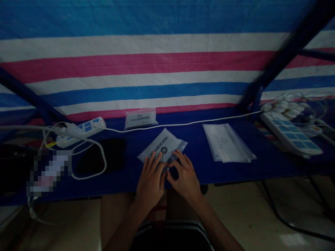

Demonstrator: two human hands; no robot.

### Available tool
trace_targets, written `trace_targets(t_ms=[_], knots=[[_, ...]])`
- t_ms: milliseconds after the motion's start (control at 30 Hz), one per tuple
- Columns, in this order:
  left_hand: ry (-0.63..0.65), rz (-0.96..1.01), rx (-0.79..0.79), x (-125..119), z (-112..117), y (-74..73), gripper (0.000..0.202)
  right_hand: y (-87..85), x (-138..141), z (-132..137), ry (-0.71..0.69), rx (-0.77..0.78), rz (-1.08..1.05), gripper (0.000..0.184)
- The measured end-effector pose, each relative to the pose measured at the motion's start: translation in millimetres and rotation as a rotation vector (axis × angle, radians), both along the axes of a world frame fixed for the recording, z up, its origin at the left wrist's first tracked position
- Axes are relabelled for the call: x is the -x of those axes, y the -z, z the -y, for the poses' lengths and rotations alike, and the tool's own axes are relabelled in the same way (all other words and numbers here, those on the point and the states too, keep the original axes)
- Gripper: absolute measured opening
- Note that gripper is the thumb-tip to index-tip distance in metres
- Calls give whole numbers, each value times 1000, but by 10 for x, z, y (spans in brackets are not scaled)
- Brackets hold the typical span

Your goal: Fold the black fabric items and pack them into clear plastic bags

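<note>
the left hand [150, 183] and the right hand [185, 177] rest on a frosted resealable bag [161, 145] lying flat and angled near the front edge of a dark blue table [261, 164]. the bag carries a black "rockbros" logo, and its clear right corner is slightly creased. the fingers of both hands are apart, with the fingertips on the bag's lower part; whether they clamp it cannot be determined. a second printed bag [140, 118] lies behind it, near a white cable [183, 124]. a stack of clear bags [226, 143] lies to the right. a power strip [83, 131] sits back left, and another power strip [290, 134] sits far right.
</note>
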State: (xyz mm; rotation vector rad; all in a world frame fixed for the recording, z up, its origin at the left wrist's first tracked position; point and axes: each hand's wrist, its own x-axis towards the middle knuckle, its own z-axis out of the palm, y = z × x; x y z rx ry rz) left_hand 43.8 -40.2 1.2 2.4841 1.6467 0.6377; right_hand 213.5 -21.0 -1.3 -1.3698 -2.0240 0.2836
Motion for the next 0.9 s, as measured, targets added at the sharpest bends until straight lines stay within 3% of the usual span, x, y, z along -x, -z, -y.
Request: trace_targets(t_ms=[300, 600, 767, 900], knots=[[-10, 65, -1, 4, -26, 29, 29, 89, 10, -22, 22, -35, -27, 11], [5, 74, 4, 36, 2, 31, 29, 107, -65, -102, 62, -40, -64, 24], [14, 62, 19, 54, 25, 12, 29, -31, -196, -222, 121, -13, 78, 50], [15, 61, 14, 58, 34, -2, 29, -43, -271, -356, 90, -22, 135, 65]])
